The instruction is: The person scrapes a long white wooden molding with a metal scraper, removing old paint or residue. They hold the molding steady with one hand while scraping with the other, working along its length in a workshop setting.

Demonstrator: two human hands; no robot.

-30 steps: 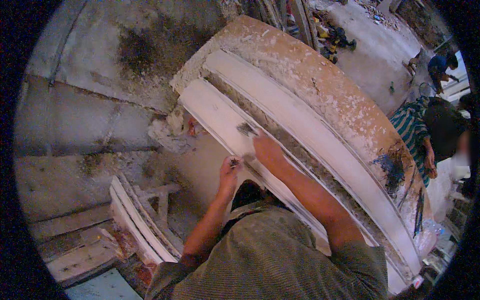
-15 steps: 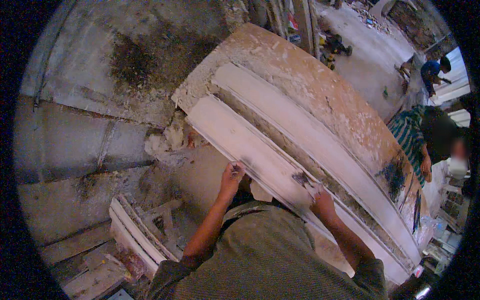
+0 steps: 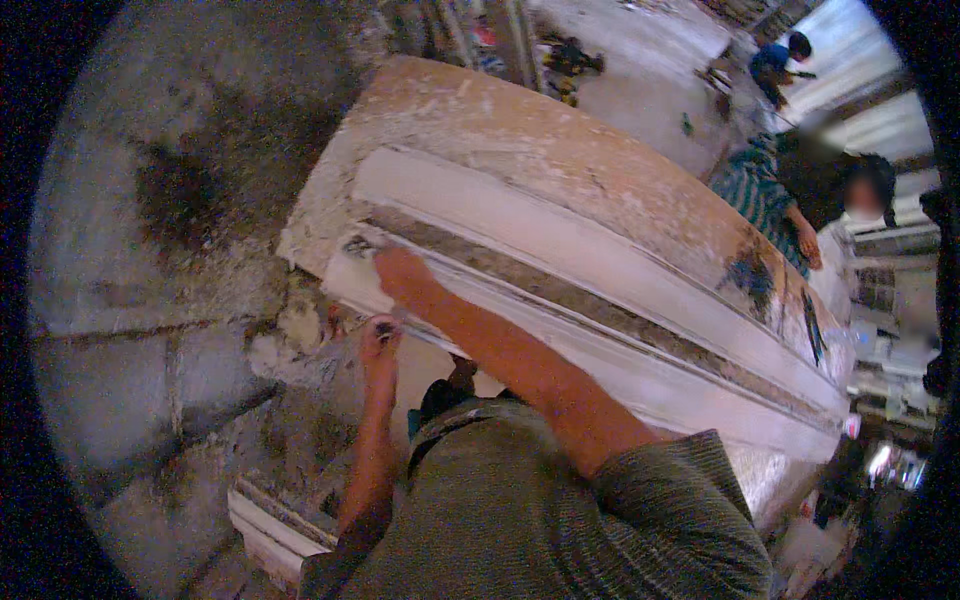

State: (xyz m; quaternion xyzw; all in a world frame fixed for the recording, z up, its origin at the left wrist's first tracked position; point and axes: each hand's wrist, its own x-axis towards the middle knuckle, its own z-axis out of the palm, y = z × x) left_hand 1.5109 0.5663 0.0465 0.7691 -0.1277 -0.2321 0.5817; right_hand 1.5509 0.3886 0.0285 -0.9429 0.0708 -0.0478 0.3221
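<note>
Two long, pale moulding strips lie side by side on a large board. My right hand is at the left end of the near moulding strip, fingers closed. At its fingertips is a small dark, blurred piece whose kind I cannot make out. My left hand is closed beside the strip's near edge, just below the right hand. A dark spot shows between its fingers; what it holds, if anything, is unclear. The far moulding strip lies parallel beyond a rough groove, and no hand touches it.
The brown, white-flecked board reaches past both strips. A co-worker in a striped top stands at its right side; another person is farther back. Dark tools lie near the right edge. Another moulding piece lies low on the left.
My right hand has moved from the middle of the near strip to its left end, the small dark piece moving with it. My left hand stays at the near edge. The view has shifted.
</note>
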